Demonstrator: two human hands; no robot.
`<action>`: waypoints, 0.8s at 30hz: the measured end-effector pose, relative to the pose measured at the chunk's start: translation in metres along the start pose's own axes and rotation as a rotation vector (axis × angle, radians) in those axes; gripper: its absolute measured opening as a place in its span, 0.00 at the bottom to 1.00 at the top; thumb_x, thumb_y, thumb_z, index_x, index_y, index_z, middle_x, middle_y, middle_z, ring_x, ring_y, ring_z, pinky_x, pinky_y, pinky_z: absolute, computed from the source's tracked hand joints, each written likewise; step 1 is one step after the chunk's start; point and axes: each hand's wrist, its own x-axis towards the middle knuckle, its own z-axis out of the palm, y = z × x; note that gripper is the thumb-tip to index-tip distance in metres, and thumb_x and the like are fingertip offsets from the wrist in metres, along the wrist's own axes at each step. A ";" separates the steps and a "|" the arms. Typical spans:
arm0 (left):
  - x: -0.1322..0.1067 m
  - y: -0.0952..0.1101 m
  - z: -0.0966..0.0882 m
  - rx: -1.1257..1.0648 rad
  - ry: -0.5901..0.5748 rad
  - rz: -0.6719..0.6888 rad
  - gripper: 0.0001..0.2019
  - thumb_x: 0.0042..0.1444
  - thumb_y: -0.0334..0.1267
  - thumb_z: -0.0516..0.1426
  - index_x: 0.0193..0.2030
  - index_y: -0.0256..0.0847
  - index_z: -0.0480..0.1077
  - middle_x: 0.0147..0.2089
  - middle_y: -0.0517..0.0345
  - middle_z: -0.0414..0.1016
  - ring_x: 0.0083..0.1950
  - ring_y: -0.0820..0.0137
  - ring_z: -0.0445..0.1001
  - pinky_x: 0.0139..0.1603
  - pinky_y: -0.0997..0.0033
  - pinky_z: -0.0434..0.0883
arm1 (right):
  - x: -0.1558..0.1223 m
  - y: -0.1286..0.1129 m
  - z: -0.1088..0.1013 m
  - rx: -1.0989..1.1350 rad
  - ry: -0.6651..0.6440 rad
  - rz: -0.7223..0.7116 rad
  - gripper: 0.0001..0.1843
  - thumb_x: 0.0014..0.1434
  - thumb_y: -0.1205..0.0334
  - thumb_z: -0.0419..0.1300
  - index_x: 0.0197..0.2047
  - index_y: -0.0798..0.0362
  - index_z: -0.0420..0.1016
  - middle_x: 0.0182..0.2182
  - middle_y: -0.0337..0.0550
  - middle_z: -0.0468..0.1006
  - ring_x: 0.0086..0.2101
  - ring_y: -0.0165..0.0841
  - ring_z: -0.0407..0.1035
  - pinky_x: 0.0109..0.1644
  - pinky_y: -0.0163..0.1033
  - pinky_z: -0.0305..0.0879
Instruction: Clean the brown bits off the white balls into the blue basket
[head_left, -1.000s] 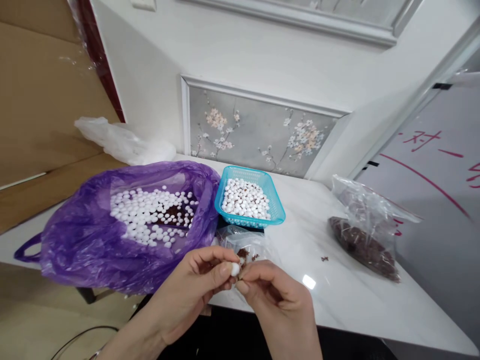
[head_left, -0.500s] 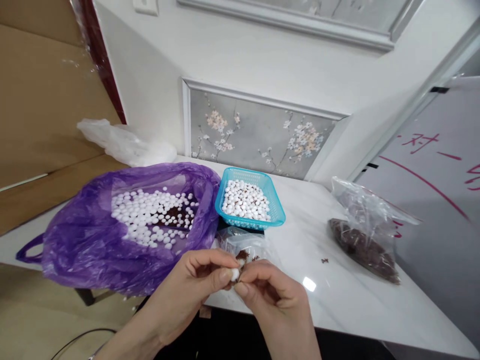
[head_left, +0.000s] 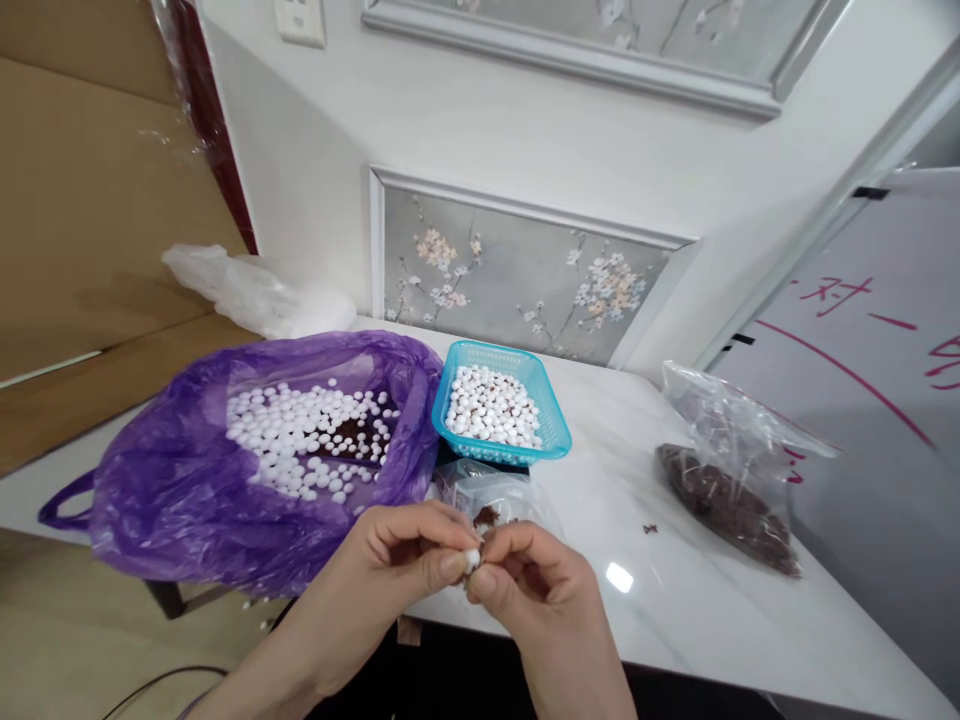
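Note:
At the table's front edge, my left hand (head_left: 390, 575) pinches a small white foam ball (head_left: 472, 560) between thumb and fingertips. My right hand (head_left: 551, 595) is closed in a pinch against the other side of the ball; whatever lies between its fingertips is too hidden to make out. Just beyond the fingers lies a clear plastic bag (head_left: 517, 492) with small brown bits (head_left: 486, 518) in it. Behind that bag stands a turquoise basket (head_left: 553, 420) full of white balls (head_left: 491, 408), with brown specks among them.
A purple plastic bag (head_left: 187, 480) on the left holds many white balls over something dark. On the right stands a clear zip bag (head_left: 727, 500) of brown bits, near a few loose brown pieces (head_left: 650, 528). A white plastic bag (head_left: 255, 290) lies against the wall.
Both hands stay together at the ball, with the fingertips drawn slightly closer. The brown bits beside the fingers show a little less. The whole view has shifted slightly.

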 end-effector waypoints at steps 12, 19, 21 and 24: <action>-0.001 0.001 0.004 0.055 0.029 0.032 0.01 0.49 0.37 0.67 0.29 0.45 0.82 0.32 0.58 0.77 0.36 0.70 0.73 0.39 0.75 0.69 | 0.005 0.005 -0.004 -0.002 -0.056 -0.011 0.14 0.47 0.59 0.73 0.29 0.53 0.71 0.23 0.33 0.72 0.25 0.26 0.64 0.30 0.29 0.60; -0.002 0.001 0.006 -0.202 0.088 -0.133 0.08 0.50 0.43 0.67 0.34 0.42 0.81 0.30 0.60 0.77 0.31 0.76 0.71 0.37 0.80 0.70 | 0.001 -0.010 -0.017 -0.127 -0.019 -0.078 0.11 0.54 0.53 0.68 0.31 0.51 0.75 0.24 0.35 0.76 0.27 0.27 0.68 0.34 0.31 0.64; -0.001 0.003 0.003 -0.185 0.120 -0.104 0.10 0.46 0.43 0.69 0.35 0.42 0.81 0.33 0.59 0.78 0.34 0.76 0.72 0.39 0.81 0.71 | 0.000 -0.016 -0.025 -0.305 0.071 -0.123 0.11 0.58 0.54 0.64 0.30 0.51 0.74 0.22 0.35 0.74 0.27 0.28 0.67 0.33 0.30 0.63; 0.001 0.006 -0.005 -0.091 0.229 -0.037 0.11 0.43 0.39 0.71 0.36 0.43 0.81 0.33 0.61 0.78 0.35 0.77 0.72 0.38 0.84 0.70 | -0.002 -0.022 -0.036 -0.483 0.157 -0.155 0.12 0.59 0.53 0.61 0.29 0.51 0.73 0.22 0.35 0.73 0.27 0.29 0.67 0.34 0.31 0.63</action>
